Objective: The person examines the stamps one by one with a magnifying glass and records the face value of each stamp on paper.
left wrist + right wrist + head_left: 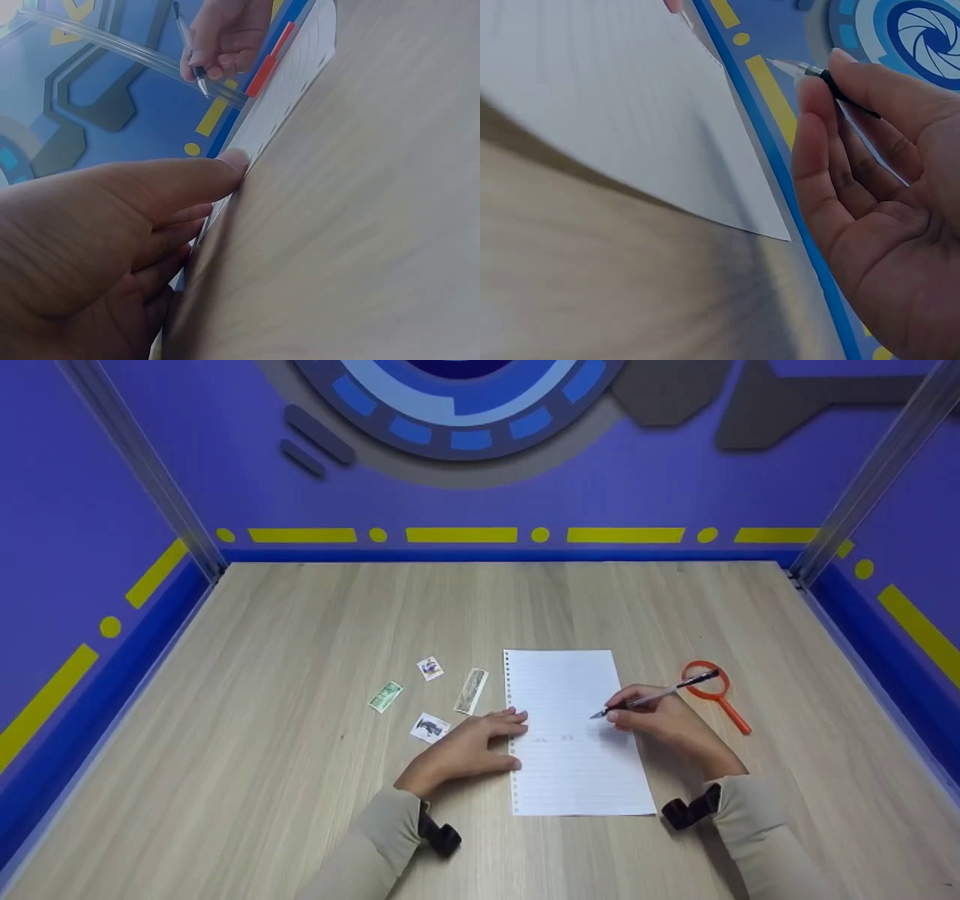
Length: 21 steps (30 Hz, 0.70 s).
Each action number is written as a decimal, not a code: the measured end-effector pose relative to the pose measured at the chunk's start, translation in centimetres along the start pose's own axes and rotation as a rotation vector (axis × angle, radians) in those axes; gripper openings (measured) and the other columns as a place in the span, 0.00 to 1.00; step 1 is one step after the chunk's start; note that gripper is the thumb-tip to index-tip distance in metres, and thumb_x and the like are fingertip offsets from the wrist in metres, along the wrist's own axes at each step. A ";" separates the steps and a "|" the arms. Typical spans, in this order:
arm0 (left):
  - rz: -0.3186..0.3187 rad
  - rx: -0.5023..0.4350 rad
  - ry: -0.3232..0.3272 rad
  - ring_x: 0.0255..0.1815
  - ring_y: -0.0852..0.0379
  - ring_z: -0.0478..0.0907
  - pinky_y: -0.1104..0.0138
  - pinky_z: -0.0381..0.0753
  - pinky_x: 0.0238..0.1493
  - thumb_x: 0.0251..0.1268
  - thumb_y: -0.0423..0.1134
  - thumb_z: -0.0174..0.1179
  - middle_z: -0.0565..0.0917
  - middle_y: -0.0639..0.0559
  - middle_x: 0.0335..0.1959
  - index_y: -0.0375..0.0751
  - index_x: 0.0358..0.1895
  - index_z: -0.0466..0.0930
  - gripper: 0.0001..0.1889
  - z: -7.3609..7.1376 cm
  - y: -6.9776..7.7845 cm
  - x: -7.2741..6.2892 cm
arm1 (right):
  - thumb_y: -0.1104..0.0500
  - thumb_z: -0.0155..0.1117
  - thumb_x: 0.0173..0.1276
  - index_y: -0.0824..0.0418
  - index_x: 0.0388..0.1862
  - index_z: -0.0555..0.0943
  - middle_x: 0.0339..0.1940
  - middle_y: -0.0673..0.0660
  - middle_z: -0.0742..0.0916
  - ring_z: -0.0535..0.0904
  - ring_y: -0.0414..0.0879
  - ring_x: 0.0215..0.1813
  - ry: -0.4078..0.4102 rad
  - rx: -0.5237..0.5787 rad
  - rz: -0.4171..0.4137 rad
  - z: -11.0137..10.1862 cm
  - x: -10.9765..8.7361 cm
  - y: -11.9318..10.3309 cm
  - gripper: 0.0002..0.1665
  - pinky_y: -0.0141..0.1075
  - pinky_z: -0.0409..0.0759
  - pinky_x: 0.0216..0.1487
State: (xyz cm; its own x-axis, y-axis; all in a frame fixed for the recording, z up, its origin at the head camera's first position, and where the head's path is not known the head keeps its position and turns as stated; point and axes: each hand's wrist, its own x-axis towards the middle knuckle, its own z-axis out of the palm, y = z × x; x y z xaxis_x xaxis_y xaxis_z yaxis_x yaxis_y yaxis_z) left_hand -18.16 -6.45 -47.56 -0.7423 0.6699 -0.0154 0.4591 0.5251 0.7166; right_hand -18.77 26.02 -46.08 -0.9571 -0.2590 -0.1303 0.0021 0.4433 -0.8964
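Right hand (667,724) is pinching pen (681,685) near tip — likely light, stiff | Left hand (472,746), fingers extended, is touching loose-leaf sheet (574,780) at punched edge — probably flimsy

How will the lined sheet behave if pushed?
The lined sheet probably bends easily: its edge looks slightly lifted in the right wrist view. It is likely light, being thin. It may pivot or buckle, since the left hand rests at its punched edge.
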 end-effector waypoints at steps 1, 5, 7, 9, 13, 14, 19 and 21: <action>-0.004 -0.006 -0.001 0.76 0.53 0.58 0.62 0.55 0.77 0.58 0.41 0.66 0.69 0.52 0.71 0.37 0.63 0.74 0.28 0.0 0.0 0.0 | 0.50 0.71 0.59 0.61 0.45 0.82 0.34 0.54 0.87 0.80 0.41 0.35 -0.002 -0.005 -0.001 0.2 0.0 0.0 0.19 0.29 0.77 0.39; 0.004 -0.009 0.003 0.76 0.53 0.59 0.63 0.56 0.76 0.58 0.41 0.66 0.69 0.52 0.70 0.38 0.63 0.75 0.28 0.0 -0.1 0.0 | 0.50 0.70 0.60 0.59 0.45 0.83 0.35 0.53 0.86 0.80 0.42 0.35 -0.019 -0.021 0.007 0.9 0.0 0.1 0.19 0.29 0.77 0.40; 0.008 -0.012 0.004 0.75 0.54 0.59 0.63 0.56 0.76 0.58 0.41 0.66 0.70 0.52 0.70 0.38 0.63 0.75 0.28 0.0 -0.1 0.0 | 0.50 0.70 0.60 0.59 0.46 0.83 0.36 0.53 0.87 0.81 0.43 0.36 -0.028 -0.026 0.006 1.1 0.0 0.2 0.19 0.29 0.78 0.41; 0.009 -0.014 0.003 0.75 0.54 0.59 0.63 0.56 0.76 0.58 0.41 0.65 0.70 0.52 0.70 0.38 0.63 0.75 0.28 0.0 -0.1 0.0 | 0.50 0.70 0.61 0.60 0.46 0.83 0.36 0.53 0.87 0.81 0.43 0.36 -0.034 -0.032 0.003 1.3 0.0 0.3 0.19 0.29 0.79 0.40; 0.011 -0.005 0.004 0.75 0.53 0.59 0.62 0.56 0.76 0.58 0.41 0.66 0.70 0.52 0.70 0.38 0.63 0.75 0.28 0.0 -0.1 0.0 | 0.50 0.71 0.59 0.58 0.43 0.84 0.35 0.52 0.86 0.79 0.42 0.34 -0.019 -0.060 0.007 1.5 0.0 0.4 0.17 0.29 0.76 0.36; 0.012 -0.005 0.004 0.75 0.53 0.59 0.62 0.56 0.76 0.58 0.41 0.66 0.69 0.52 0.70 0.37 0.63 0.75 0.28 0.0 -0.1 0.0 | 0.50 0.71 0.59 0.57 0.42 0.84 0.35 0.52 0.86 0.78 0.42 0.34 -0.015 -0.072 0.009 1.5 0.0 0.5 0.16 0.29 0.74 0.35; 0.008 -0.012 0.004 0.75 0.53 0.59 0.62 0.56 0.77 0.58 0.41 0.66 0.69 0.52 0.70 0.37 0.63 0.74 0.28 0.0 0.0 -0.1 | 0.53 0.71 0.60 0.59 0.41 0.83 0.36 0.52 0.85 0.76 0.41 0.33 -0.031 -0.097 -0.021 1.6 0.0 0.7 0.14 0.28 0.73 0.33; 0.006 -0.016 0.006 0.75 0.53 0.59 0.62 0.56 0.76 0.58 0.41 0.66 0.69 0.52 0.70 0.37 0.63 0.75 0.28 0.0 -0.1 0.0 | 0.55 0.69 0.61 0.61 0.41 0.83 0.34 0.53 0.84 0.75 0.40 0.32 -0.045 -0.091 -0.039 1.6 0.1 0.8 0.13 0.28 0.73 0.32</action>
State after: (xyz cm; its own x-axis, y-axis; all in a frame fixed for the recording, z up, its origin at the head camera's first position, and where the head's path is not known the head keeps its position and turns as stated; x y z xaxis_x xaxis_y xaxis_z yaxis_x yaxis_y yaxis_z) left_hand -18.14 -6.50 -47.63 -0.7423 0.6700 -0.0072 0.4555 0.5125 0.7279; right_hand -18.36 24.97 -47.46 -0.9418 -0.3152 -0.1173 -0.0631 0.5080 -0.8590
